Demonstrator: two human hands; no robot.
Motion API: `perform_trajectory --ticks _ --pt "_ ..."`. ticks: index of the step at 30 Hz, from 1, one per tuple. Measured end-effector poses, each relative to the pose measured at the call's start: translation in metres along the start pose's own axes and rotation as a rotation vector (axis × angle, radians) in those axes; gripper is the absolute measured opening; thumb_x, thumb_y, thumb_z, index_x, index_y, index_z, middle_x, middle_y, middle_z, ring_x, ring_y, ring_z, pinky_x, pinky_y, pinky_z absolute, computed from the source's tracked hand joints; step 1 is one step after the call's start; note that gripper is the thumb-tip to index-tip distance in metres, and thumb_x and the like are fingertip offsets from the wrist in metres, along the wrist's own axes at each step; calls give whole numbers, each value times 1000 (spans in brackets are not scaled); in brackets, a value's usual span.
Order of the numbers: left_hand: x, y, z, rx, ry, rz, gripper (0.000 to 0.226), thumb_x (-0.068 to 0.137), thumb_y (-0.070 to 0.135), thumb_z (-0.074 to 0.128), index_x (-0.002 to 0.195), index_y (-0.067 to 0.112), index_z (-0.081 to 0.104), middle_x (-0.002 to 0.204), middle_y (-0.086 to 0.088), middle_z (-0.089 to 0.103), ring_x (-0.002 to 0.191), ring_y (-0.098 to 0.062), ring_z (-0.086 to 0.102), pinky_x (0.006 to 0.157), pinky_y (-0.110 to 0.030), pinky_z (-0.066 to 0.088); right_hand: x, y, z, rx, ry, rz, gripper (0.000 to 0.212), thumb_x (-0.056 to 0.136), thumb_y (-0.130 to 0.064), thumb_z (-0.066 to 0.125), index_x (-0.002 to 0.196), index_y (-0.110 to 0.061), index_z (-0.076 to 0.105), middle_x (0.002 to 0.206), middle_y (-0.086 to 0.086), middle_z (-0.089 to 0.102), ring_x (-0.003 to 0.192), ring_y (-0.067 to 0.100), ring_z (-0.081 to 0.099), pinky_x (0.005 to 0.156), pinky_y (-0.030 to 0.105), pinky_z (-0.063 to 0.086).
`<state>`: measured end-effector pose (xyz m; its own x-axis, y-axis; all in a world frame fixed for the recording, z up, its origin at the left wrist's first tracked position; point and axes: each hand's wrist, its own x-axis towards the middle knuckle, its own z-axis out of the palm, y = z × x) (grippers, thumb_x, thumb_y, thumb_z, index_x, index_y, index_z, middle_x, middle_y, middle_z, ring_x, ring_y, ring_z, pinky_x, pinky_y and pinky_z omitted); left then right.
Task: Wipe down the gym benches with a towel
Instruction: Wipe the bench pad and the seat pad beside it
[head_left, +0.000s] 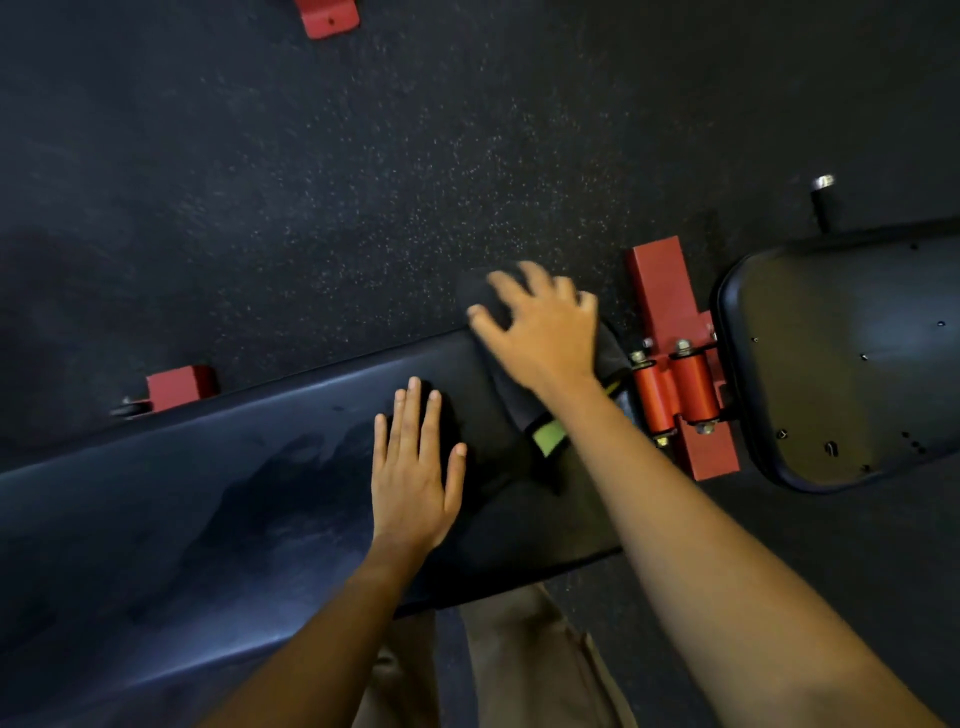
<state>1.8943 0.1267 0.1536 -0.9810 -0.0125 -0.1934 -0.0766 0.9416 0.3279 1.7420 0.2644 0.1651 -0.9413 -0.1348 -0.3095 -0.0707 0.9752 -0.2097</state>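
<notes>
R hand (540, 332), fingers (506, 283) spread, presses black towel (514, 400) at bench pad's (260, 493) hinge end; pad's length runs left under flat L hand (413, 478).

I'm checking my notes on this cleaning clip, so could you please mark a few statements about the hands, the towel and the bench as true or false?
1. The right hand presses on the dark towel. True.
2. The left hand holds a spray bottle. False: it lies flat on the long pad, fingers straight, holding nothing.
3. The bench frame is blue. False: it is red.
4. Damp streaks show on the long pad, left of the left hand. True.
5. The towel lies on the smaller pad. False: it lies at the long pad's end, beside the hinge.
</notes>
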Motion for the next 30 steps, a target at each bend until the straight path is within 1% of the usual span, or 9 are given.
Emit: perform_trajectory --ticks 2,3,8,10,12,19,25,28,30 --pt "2 -14 -7 -3 19 -49 57 97 40 29 143 6 29 153 -16 22 142 -25 15 117 -35 0 3 16 -1 63 -22 142 55 93 -62 36 140 -34 45 151 1 37 132 31 38 103 48 28" --pt "2 -24 -11 -8 33 -65 57 97 39 31 143 5 30 153 -17 23 142 -25 15 117 -35 0 3 13 -2 62 -31 164 55 94 -61 34 141 -33 45 151 2 37 133 31 36 105 50 26" --pt "-3 -72 -27 -32 51 -81 57 96 36 34 143 4 28 153 -17 22 142 -25 14 116 -35 0 1 -21 -2 -162 -24 130 49 98 -52 30 134 -25 51 145 6 42 125 38 39 101 50 28" --pt "-7 -83 -29 -44 57 -78 58 96 36 33 144 4 27 153 -17 22 143 -24 13 117 -35 0 3 -19 -6 -189 -33 177 48 99 -50 31 133 -23 52 144 7 42 123 39 39 99 51 29" --pt "-22 -113 -39 -55 38 -80 58 96 36 33 144 4 27 153 -17 22 143 -23 12 117 -35 -1 -4 -43 0 -198 -28 191 48 99 -49 31 132 -22 52 144 7 42 124 40 38 99 51 29" --pt "-60 -204 -71 -75 87 -86 58 95 35 35 143 3 28 153 -16 20 142 -25 13 117 -37 1 -29 -197 41 -185 -57 32 46 99 -48 30 128 -21 54 140 7 47 120 38 41 98 51 29" --pt "-93 -274 -80 -50 57 -152 60 96 37 33 145 4 24 154 -13 17 143 -22 11 117 -35 0 -53 -307 81 -152 -17 -52 42 98 -45 34 124 -21 57 137 8 51 117 38 44 96 51 30" --pt "-107 -294 -76 -29 2 -125 62 97 39 30 147 5 17 155 -10 15 144 -19 7 118 -34 0 -69 -357 98 -127 -9 -164 45 93 -46 36 121 -23 62 131 8 57 113 37 51 91 50 37" --pt "-109 -297 -74 -22 -5 -107 62 97 39 30 146 5 17 155 -10 16 144 -19 8 117 -35 2 -78 -363 101 -114 -23 -263 51 90 -50 34 124 -26 62 133 9 58 113 37 54 90 51 42"
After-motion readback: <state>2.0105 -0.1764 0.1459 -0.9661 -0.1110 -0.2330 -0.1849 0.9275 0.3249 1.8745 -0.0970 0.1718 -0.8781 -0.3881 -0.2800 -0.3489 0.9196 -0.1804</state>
